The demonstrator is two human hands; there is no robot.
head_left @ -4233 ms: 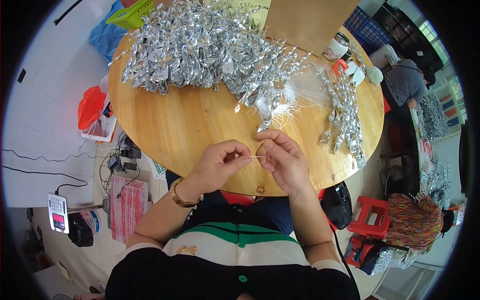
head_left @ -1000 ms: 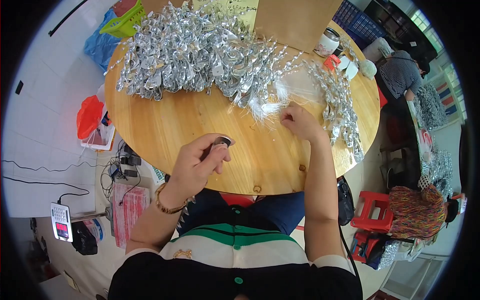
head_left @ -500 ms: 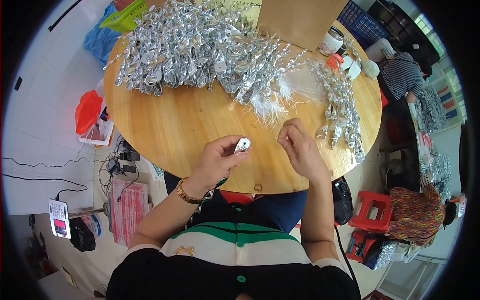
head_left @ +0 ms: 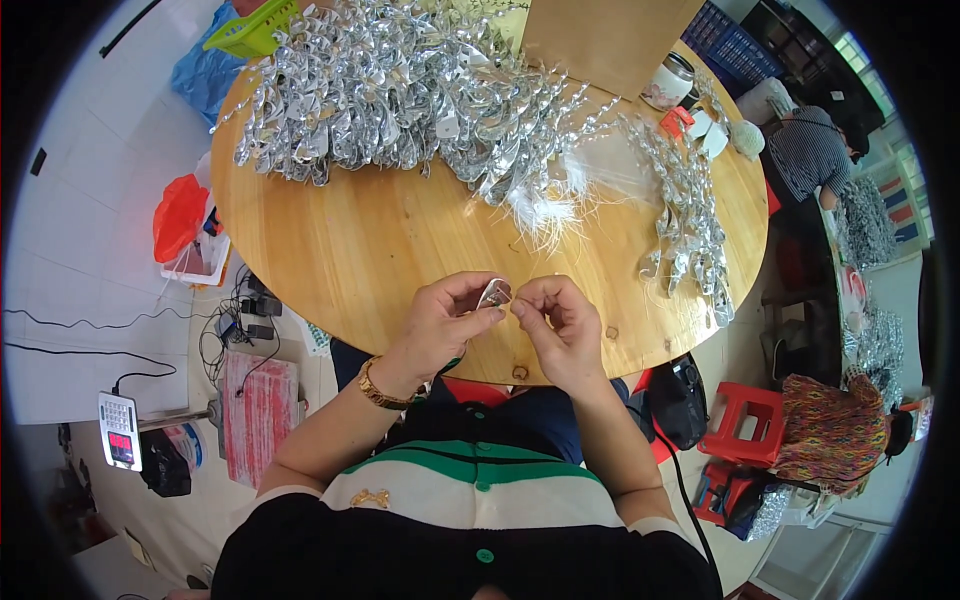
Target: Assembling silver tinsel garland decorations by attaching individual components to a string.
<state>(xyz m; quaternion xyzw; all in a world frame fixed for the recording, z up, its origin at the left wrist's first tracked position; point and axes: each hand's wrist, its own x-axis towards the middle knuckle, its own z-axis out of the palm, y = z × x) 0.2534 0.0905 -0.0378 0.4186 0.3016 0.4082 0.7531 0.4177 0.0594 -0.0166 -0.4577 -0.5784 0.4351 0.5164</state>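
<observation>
My left hand, with a gold watch at the wrist, pinches a small shiny silver tag with a rounded end between thumb and fingers. Close against it, the closed fingertips of my right hand meet the tag's edge; whatever they pinch is too fine to make out. Both hands are just above the near part of the round wooden table. Beyond them lies a large heap of twisted silver strips, with white threads trailing from its right end. A smaller bunch of silver strips lies to the right.
At the back stand a brown cardboard box, a jar and a green basket. Red stools are right of the table. Two other people work at the far right. A digital scale is at left.
My right hand has moved left and slightly down to meet the silver tag. My left hand stays nearly in place, with the tag tilted to a different angle.
</observation>
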